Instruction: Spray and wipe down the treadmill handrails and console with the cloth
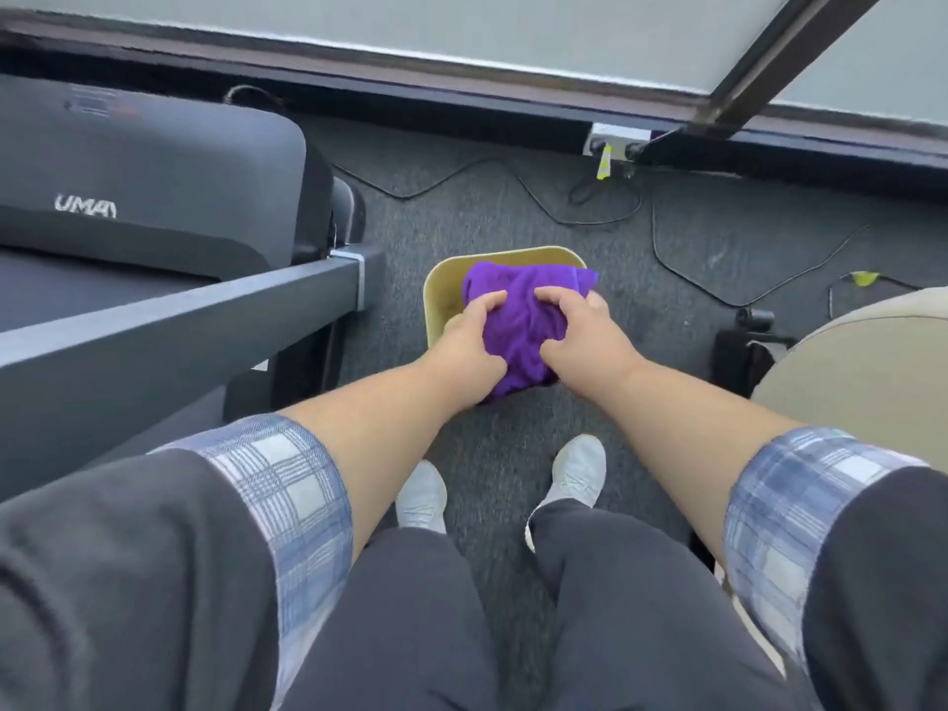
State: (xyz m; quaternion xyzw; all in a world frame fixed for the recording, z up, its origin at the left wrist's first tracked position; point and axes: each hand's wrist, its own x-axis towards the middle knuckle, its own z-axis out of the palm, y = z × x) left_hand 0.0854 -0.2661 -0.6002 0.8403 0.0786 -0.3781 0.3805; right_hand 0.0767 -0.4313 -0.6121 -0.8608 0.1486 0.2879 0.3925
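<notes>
A purple cloth [523, 320] is bunched up over a pale yellow tub [446, 284] that stands on the floor in front of my feet. My left hand [469, 341] grips the cloth's left side with curled fingers. On the cloth's right side, my right hand [579, 336] grips it the same way. The dark treadmill [154, 187] fills the left of the view, and its grey side rail [179, 320] runs toward the tub. No spray bottle is in view.
Black cables [564, 207] trail over the grey carpet behind the tub to a wall socket [615, 146]. A beige rounded object [862, 372] sits at the right edge. A window frame [461, 79] runs along the back.
</notes>
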